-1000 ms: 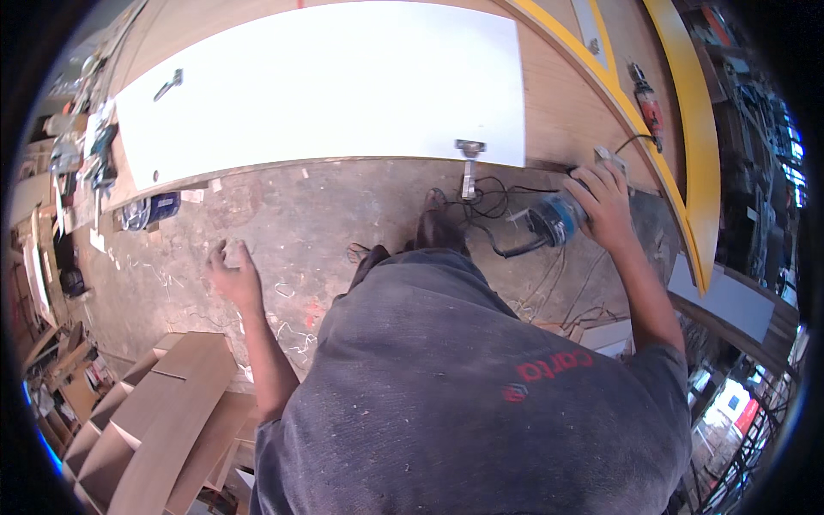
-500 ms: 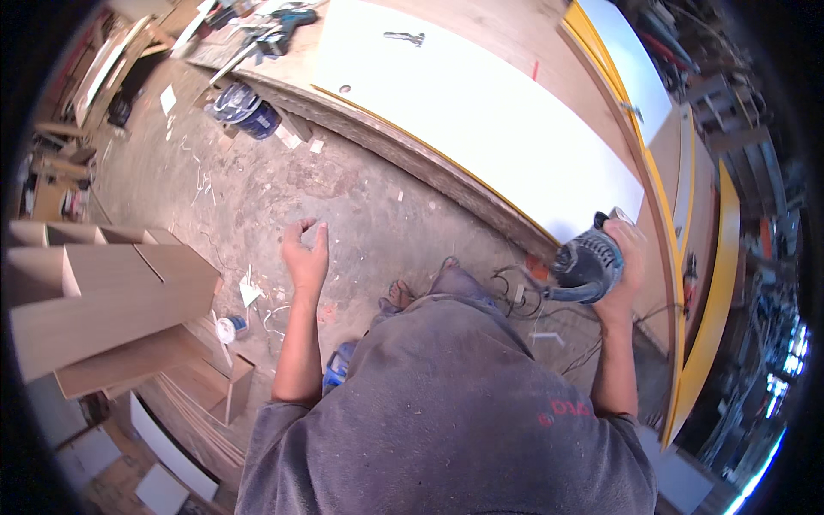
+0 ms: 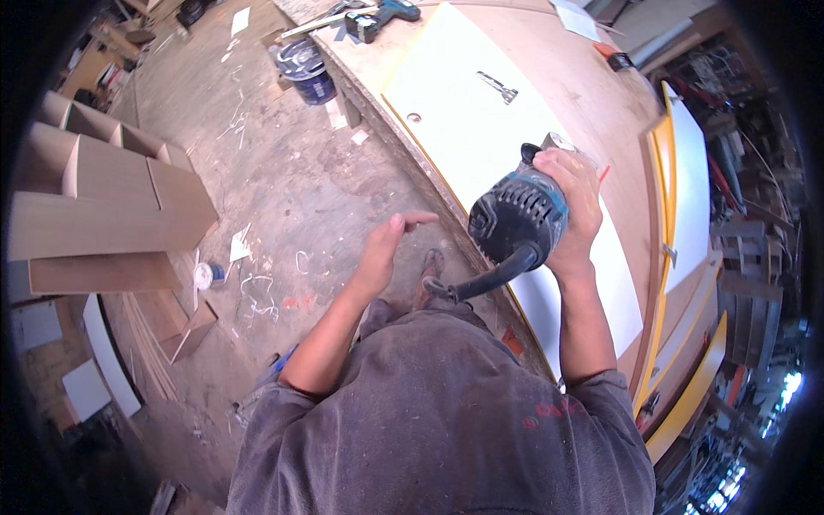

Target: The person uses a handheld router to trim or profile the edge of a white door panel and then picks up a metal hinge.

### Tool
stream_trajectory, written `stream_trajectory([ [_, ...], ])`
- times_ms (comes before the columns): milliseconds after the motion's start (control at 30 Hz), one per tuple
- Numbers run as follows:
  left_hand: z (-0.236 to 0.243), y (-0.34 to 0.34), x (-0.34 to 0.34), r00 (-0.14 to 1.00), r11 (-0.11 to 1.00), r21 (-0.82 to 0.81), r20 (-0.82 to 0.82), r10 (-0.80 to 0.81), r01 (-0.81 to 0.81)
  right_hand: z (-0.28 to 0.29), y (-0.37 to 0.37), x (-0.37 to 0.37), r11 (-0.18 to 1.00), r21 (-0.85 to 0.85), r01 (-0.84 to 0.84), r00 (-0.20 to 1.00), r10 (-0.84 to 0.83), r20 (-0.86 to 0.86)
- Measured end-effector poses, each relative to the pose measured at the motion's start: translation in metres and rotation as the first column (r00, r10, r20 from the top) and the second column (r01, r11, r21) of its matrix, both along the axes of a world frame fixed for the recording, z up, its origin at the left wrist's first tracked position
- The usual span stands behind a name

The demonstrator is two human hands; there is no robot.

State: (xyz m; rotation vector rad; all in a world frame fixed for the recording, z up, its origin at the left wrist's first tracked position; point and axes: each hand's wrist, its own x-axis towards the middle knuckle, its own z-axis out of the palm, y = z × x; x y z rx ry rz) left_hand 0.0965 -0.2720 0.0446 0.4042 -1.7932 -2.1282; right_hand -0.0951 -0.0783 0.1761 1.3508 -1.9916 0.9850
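Observation:
My right hand (image 3: 575,202) is wrapped round a teal and black trim router (image 3: 515,219), held above the white panel (image 3: 459,64). Its thick black cord bends down toward my body; the router's bit end is hidden. To the left of the bench edge, my left hand (image 3: 379,256) is raised over the floor, empty, thumb and fingers stretched toward the router. The panel, edged in yellow, lies on the workbench (image 3: 566,77). On it rests a metal cabinet hinge (image 3: 499,87), and a small round hole (image 3: 414,118) shows near its left edge.
A cordless drill (image 3: 380,21) lies at the bench's far end. A dark blue bucket (image 3: 309,77) stands beside the bench. Brown board cabinets (image 3: 103,215) occupy the left side. Yellow-edged white panels (image 3: 687,189) lean at the right. Scraps litter the floor.
My right hand has brought the router left, from the panel's near right end to above its middle. My left hand has moved right, closer to the bench. The view has turned.

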Motion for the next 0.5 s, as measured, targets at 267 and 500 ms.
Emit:
stream_trajectory([
  [267, 0.056, -0.091, -0.095, 0.966, 0.665, -0.709, -0.097, 0.238, -0.235, -0.021, -0.058, -0.096, 0.993, 0.012, -0.114, 0.961, 0.107, 0.255],
  [500, 0.113, -0.138, -0.197, 0.956, 0.740, -0.669, -0.166, -0.240, 0.070, -0.024, -0.144, -0.135, 0.988, 0.016, -0.153, 0.738, 0.103, 0.667],
])
